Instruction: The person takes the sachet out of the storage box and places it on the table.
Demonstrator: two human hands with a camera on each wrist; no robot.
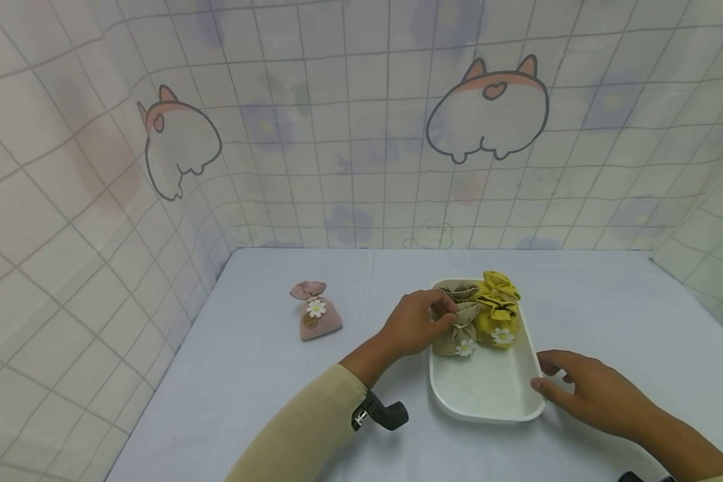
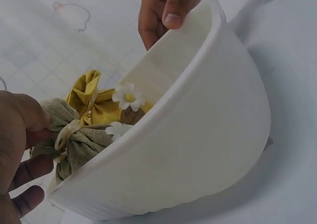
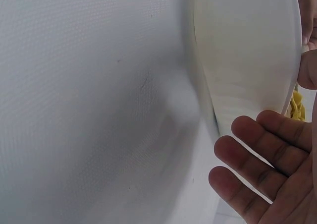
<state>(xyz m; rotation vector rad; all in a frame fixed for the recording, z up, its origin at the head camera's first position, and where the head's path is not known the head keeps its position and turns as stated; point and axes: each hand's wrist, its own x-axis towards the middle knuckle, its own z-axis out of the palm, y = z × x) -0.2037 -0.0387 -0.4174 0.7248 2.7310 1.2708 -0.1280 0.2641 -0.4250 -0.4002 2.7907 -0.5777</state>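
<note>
Grey pouch (image 1: 466, 332) is right by the tray (image 1: 482, 385)'s left wall, top pinched in the left hand (image 1: 414, 325) grip, right hand (image 1: 593, 388) just loose opposite.

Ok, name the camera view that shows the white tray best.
The head view: it looks into the white tray from above, showing most of its rim and some bare floor. The left wrist view shows mostly outer wall and some inside; the right wrist view shows only part of the outer wall.
</note>
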